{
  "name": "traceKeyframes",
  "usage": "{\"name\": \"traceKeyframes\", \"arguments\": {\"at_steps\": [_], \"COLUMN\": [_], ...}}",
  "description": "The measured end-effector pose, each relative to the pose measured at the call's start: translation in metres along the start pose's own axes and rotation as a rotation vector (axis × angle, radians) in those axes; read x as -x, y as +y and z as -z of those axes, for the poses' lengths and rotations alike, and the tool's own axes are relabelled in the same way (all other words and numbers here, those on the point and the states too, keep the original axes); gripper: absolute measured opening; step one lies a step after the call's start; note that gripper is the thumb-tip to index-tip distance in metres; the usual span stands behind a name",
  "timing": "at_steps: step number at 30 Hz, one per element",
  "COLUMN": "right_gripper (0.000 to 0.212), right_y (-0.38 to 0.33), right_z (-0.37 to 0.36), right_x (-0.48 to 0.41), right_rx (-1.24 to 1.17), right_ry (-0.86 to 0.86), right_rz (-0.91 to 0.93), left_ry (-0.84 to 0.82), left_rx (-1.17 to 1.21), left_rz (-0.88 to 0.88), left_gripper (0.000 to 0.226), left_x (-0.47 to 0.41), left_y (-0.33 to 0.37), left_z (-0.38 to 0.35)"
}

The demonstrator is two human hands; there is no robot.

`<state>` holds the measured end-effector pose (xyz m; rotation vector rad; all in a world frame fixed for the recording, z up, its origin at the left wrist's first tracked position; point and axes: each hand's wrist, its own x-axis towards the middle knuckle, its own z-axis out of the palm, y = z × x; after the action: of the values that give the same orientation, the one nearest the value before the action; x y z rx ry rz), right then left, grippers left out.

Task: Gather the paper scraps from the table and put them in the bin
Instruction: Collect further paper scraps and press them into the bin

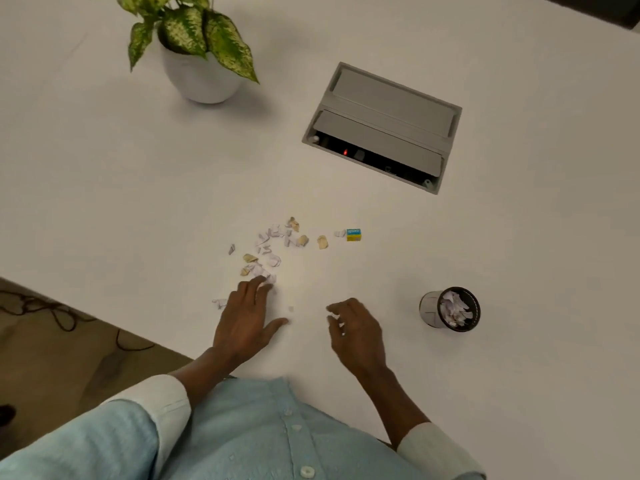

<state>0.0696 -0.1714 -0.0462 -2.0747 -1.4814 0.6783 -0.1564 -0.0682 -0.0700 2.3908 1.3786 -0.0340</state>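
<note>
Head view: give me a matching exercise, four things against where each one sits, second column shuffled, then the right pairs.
Things:
1. bin
2. potted plant
3. blue and yellow box
4. left hand

Places:
A. far left of the table
B. right end of the paper scraps
C. right of the right hand
D. fingertips at the scraps' near edge

Pairs: 1-C, 2-A, 3-B, 4-D

**Scraps mid-frame, bin at right**

I see the paper scraps (273,245) strewn loosely at the centre of the frame on the white table (104,168): small torn white and tan bits, some crumpled. The bin (450,309), a small dark mesh cup, stands upright at centre right, well apart, already holding white scraps.
</note>
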Motion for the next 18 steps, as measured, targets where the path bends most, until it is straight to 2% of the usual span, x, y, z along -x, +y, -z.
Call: {"name": "traceKeyframes", "arguments": {"at_steps": [4, 8, 13, 18], "right_gripper": [0.045, 0.076, 0.09, 0.094], "right_y": [-0.014, -0.024, -0.035, -0.052], "right_z": [-0.032, -0.054, -0.075, -0.087], "right_x": [-0.015, -0.033, -0.054, -0.085], "right_rx": [0.063, 0.102, 0.085, 0.046], "right_ry": [-0.269, -0.42, -0.439, -0.416], "right_rz": [-0.029, -0.088, -0.104, -0.126], "left_ry": [-0.069, -0.127, -0.143, -0.138], "left_rx": [-0.029, -0.018, 0.061, 0.155], "left_rz": [0.18, 0.297, 0.368, 0.304], "left_gripper": [0.122, 0.14, 0.137, 0.119], "left_x": [0.012, 0.018, 0.021, 0.013], "left_y": [-0.032, -0.05, -0.054, -0.048], "left_z": [0.002, -0.001, -0.008, -0.011]}}
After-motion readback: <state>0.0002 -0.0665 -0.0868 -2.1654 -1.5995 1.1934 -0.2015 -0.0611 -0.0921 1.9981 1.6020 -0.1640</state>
